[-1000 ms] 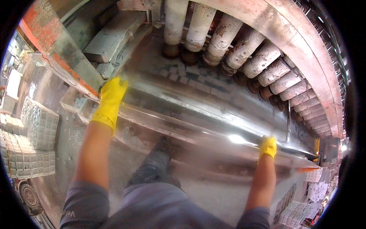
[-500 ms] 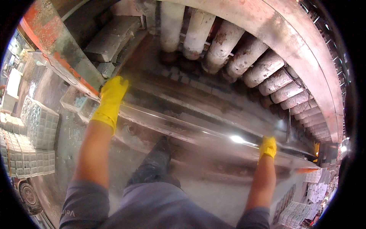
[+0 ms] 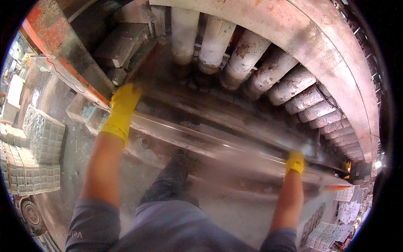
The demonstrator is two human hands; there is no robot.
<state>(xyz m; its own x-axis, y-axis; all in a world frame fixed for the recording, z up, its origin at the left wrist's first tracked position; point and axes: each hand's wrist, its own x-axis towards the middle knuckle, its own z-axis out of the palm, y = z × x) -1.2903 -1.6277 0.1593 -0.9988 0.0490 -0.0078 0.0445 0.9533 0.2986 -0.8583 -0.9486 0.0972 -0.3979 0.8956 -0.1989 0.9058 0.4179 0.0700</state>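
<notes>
Head view: both gloved hands, left hand (image 3: 122, 107) & right hand (image 3: 294, 161), fingers seemingly curled on metal tray (image 3: 201, 140).

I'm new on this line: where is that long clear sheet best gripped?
Likely at its near long edge, hands wide apart and from the near side, as the left hand and right hand do now. It is long and flat, with rollers behind.

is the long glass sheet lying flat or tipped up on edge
Lying flat, roughly level. The glass sheet spans from the left hand to the right hand, its broad shiny face upward and see-through over the rollers.
</notes>
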